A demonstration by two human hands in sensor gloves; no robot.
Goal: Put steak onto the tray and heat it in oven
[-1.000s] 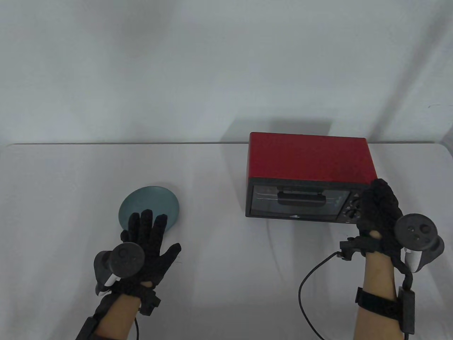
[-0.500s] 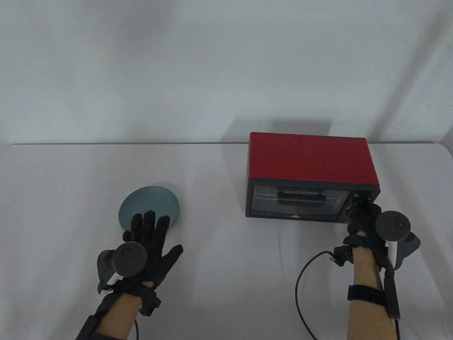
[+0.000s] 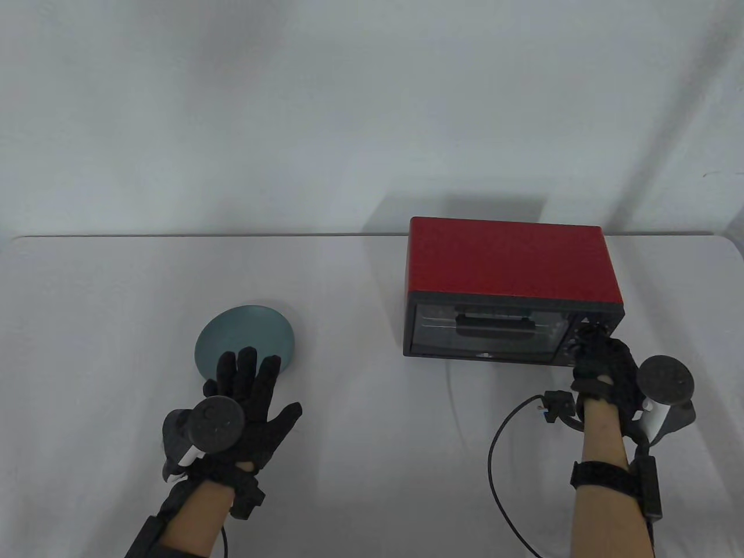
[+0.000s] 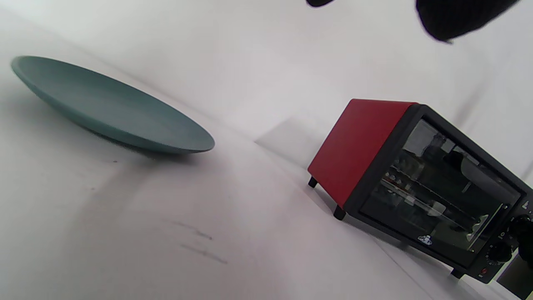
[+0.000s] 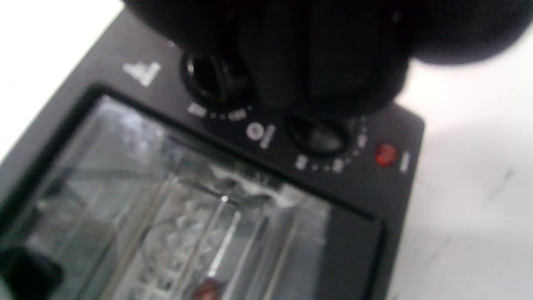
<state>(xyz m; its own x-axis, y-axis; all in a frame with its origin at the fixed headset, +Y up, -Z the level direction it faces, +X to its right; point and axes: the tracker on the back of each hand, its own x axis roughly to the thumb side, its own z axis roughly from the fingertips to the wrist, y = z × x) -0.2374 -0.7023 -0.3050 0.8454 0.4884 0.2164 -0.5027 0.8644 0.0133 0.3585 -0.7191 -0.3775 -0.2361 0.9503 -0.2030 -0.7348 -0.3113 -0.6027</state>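
White table [image 3: 360, 407] against white wall. Red toaster oven [image 3: 511, 261] right, door closed. Right hand [image 3: 604, 363] at control knobs [image 5: 318, 135], fingers curled; grip unclear. Left hand [image 3: 247, 401] flat, fingers spread, over empty teal plate [image 3: 244, 337]. Steak location unclear behind glass.

White table [image 3: 360, 407] carries two things. Teal plate [image 3: 247, 334] sits left of centre, toward near edge. Red oven [image 3: 511, 267] stands right of centre, door shut, facing near edge, well apart from plate.
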